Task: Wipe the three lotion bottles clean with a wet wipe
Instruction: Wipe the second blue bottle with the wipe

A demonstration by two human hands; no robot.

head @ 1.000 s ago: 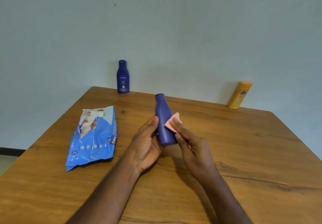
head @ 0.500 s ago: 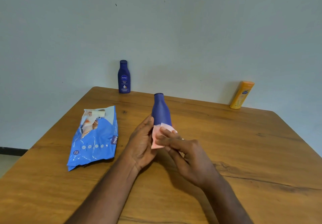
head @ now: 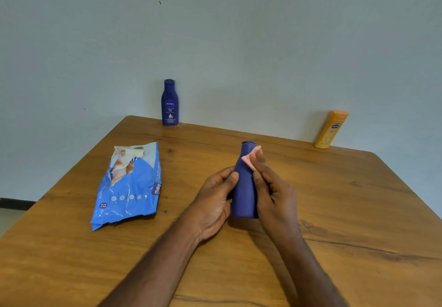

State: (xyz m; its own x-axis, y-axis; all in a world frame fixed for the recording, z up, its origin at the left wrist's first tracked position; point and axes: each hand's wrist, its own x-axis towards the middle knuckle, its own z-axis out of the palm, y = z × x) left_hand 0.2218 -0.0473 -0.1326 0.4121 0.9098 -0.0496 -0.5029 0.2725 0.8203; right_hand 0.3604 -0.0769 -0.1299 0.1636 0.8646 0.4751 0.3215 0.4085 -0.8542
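head view, and we're on the wiping step with the blue bottle [head: 244, 187] held up between us and the wooden table [head: 334, 199]. our left hand [head: 216, 201] curls round its left side, thumb pressed on the front, steadying it. our right hand [head: 272, 187] pinches the pink wet wipe [head: 250, 155] in its fingertips against the bottle's shoulder, just under the cap, the other fingers loosely bent along the right side.

we judge this to be the neck and shoulder getting their rub. next call: keep the left grip firm and turn the bottle so the wipe reaches the back face, then run it over the cap and base.

two bottles wait, both standing at the far edge by the wall: the nivea bottle [head: 169, 102] far left, upright, and the orange bottle [head: 331, 130] far right, which looks to lean towards the wall. whether either has been wiped, we can't tell from here. the wipes pack [head: 129, 187] lies flat to our left, flap lifted, well apart from the hands.

hard to see: the held bottle shows no label on this side, its far side is hidden, and our palms cover both flanks. the wipe is mostly tucked behind our fingers, so how it is folded stays unclear. its base hides behind our right hand, so we can't say if it touches the table.
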